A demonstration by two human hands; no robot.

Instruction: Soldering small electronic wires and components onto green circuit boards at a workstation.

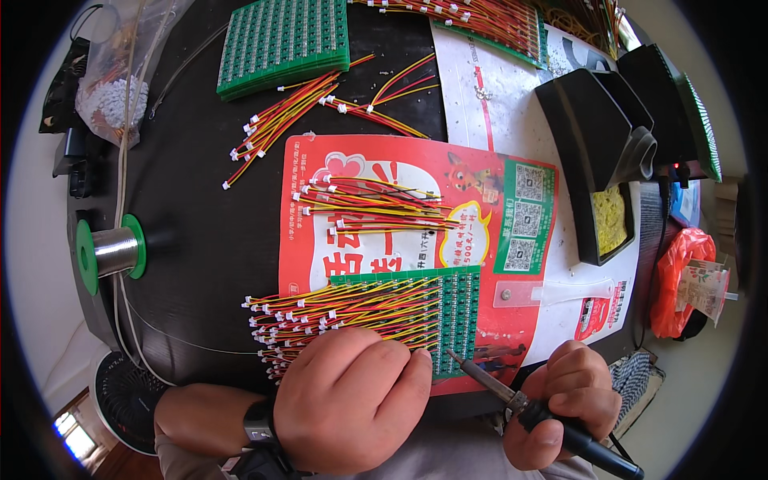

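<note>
My right hand (572,392) grips a soldering iron (592,450) by its black handle. The iron's tip points up and left, over a green circuit board panel (458,320). Rows of red, yellow and black wires with white connectors (312,316) lie across the panel's left part. My left hand (352,400) is closed over the panel's lower edge, its fingertips pressed together near the iron's tip. What those fingers hold is hidden. A thin strand of solder (188,342) runs from a green-flanged spool (116,252) to beneath this hand.
Loose wires (384,204) lie on a red printed sheet (304,168) beyond the panel. A stack of green boards (284,44) and more wires (280,120) sit farther back. On the right stands a black iron holder (572,120) with a yellow sponge (612,218).
</note>
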